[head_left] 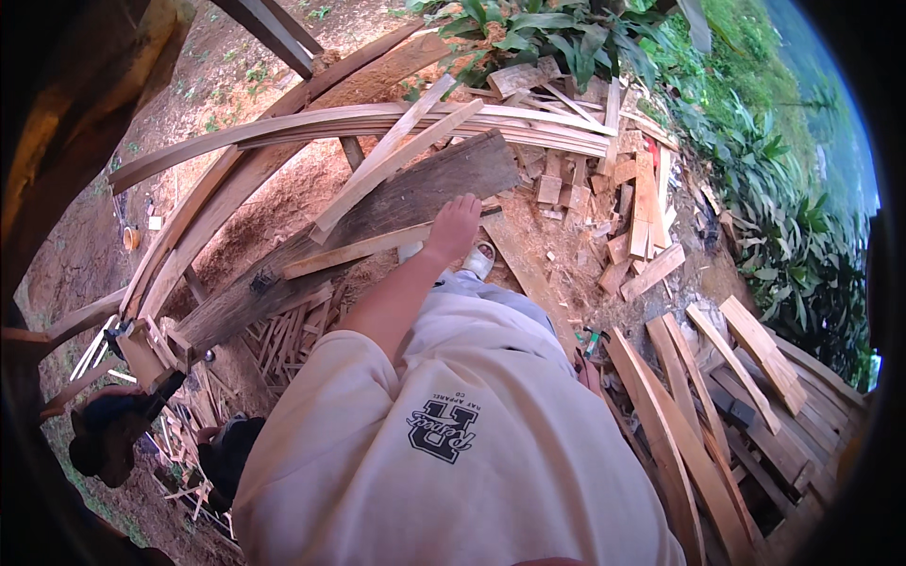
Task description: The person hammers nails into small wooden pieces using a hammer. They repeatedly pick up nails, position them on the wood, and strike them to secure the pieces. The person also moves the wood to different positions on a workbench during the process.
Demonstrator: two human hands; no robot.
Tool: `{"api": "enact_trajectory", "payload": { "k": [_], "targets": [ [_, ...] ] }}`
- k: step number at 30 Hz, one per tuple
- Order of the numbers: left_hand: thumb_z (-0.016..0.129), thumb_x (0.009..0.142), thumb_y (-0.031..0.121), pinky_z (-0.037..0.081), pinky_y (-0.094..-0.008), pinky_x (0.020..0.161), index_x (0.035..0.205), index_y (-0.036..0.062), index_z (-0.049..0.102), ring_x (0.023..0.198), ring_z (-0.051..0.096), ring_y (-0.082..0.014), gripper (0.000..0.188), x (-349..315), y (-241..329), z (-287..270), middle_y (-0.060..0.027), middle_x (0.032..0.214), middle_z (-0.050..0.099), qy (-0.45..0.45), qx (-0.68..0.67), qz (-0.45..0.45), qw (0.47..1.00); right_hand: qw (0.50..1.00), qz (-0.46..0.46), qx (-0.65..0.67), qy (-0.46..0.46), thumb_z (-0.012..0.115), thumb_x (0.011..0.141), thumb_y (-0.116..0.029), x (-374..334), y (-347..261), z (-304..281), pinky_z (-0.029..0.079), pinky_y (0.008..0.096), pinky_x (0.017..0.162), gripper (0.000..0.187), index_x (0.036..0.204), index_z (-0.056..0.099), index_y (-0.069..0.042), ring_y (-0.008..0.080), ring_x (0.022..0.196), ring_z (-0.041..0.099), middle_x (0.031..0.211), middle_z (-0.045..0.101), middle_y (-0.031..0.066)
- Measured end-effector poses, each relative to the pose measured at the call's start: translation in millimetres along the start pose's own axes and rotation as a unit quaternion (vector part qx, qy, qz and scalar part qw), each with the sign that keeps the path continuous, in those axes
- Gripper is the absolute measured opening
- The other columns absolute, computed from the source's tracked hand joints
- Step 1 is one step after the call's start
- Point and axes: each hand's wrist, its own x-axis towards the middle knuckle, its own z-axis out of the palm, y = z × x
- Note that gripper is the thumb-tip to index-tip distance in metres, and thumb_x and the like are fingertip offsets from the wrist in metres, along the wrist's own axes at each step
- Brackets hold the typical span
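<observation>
Person wears a loose cream short-sleeved shirt (453, 453) with a dark block-letter emblem on the chest, below the hand (455, 226). Grey trousers (495, 292) show beside the forearm. Pale open-toed footwear (479, 259) sits just right of the hand.

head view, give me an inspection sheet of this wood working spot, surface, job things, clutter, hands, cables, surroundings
surface: bare reddish dirt ground with sawdust and chips.
job's things: a thin pale wood strip lies on a wide dark weathered plank; more pale strips cross the plank's top.
clutter: short offcuts piled at upper right, stacked boards at lower right, thin slats under the plank.
hands: one hand rests on the strip's end, fingers bent over it; which hand, cannot tell; the other not in view.
cables: nothing seen.
surroundings: long curved timbers at left, green plants along top and right.
</observation>
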Motion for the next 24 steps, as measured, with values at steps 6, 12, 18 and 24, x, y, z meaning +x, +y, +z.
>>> {"api": "enact_trajectory", "payload": {
  "k": [6, 12, 18, 24],
  "targets": [
    [0.062, 0.096, 0.018, 0.057, -0.0438, 0.092, 0.107, 0.0064, 0.067, 0.082, 0.073, -0.0335, 0.017, -56.7, -27.8, -48.7, -0.0154, 0.107, 0.071, -0.153, 0.002, -0.107, 0.982, 0.976, -0.078, -0.194, -0.054, 0.071, 0.100, -0.026, 60.6, -25.7, 26.9, 0.046, 0.0307, 0.053, 0.019, 0.094, 0.065, -0.010, 0.0144, 0.058, 0.059, 0.074, 0.065, 0.0025],
    [0.069, 0.092, 0.024, 0.040, -0.0624, 0.111, 0.093, 0.0081, 0.074, 0.099, 0.072, -0.0341, 0.017, -158.6, -47.8, -125.5, -0.0169, 0.107, 0.074, -0.203, 0.065, -0.246, 0.946, 0.975, -0.062, -0.197, -0.080, 0.071, 0.099, -0.027, 72.5, -83.7, 101.9, 0.047, 0.0316, 0.054, 0.019, 0.094, 0.066, -0.009, 0.0152, 0.059, 0.060, 0.075, 0.066, 0.0033],
    [0.068, 0.093, 0.017, 0.049, -0.0585, 0.107, 0.130, -0.0005, 0.056, 0.119, 0.064, -0.0423, 0.043, -314.1, -128.5, -124.1, -0.0221, 0.143, 0.052, -0.046, -0.073, -0.476, 0.875, 0.958, -0.098, -0.240, -0.118, 0.071, 0.099, -0.027, 49.1, -102.0, 178.4, 0.048, 0.0326, 0.056, 0.021, 0.094, 0.067, -0.008, 0.0161, 0.060, 0.061, 0.076, 0.067, 0.0041],
    [0.070, 0.094, 0.018, 0.056, -0.0537, 0.097, 0.124, 0.0002, 0.062, 0.122, 0.067, -0.0420, 0.036, -402.7, -204.6, -132.8, -0.0215, 0.135, 0.062, 0.056, -0.074, -0.697, 0.711, 0.945, -0.111, -0.276, -0.135, 0.072, 0.098, -0.028, 13.6, -85.3, 244.0, 0.049, 0.0336, 0.057, 0.022, 0.094, 0.068, -0.007, 0.0170, 0.061, 0.062, 0.076, 0.068, 0.0048]
  ]
}}
